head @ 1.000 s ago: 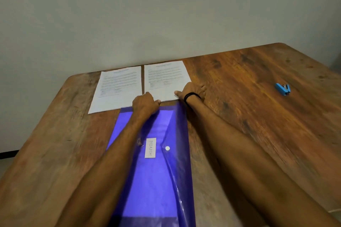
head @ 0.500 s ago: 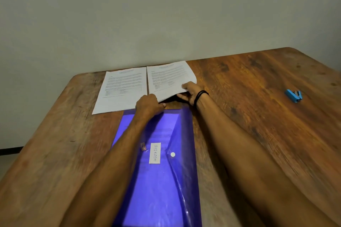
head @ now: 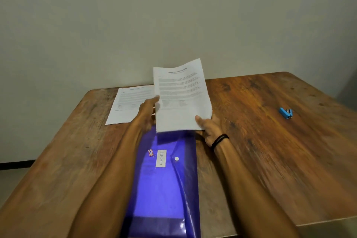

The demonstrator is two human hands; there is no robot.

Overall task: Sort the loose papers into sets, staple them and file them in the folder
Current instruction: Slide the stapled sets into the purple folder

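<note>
The right hand [head: 208, 127] gripped a corner of the paper set [head: 181, 98], held up over the purple folder [head: 168, 179] on the counter [head: 270, 150]; fingers of the blurry left hand [head: 147, 111] seemed to pinch its side.

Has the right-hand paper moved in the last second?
Yes. The right-hand paper has risen off the table, tilting up toward the person, while the left paper beside it lies flat.

left hand [head: 148, 111], right hand [head: 209, 128] gripping paper set [head: 181, 98], purple folder [head: 166, 183] below
</note>
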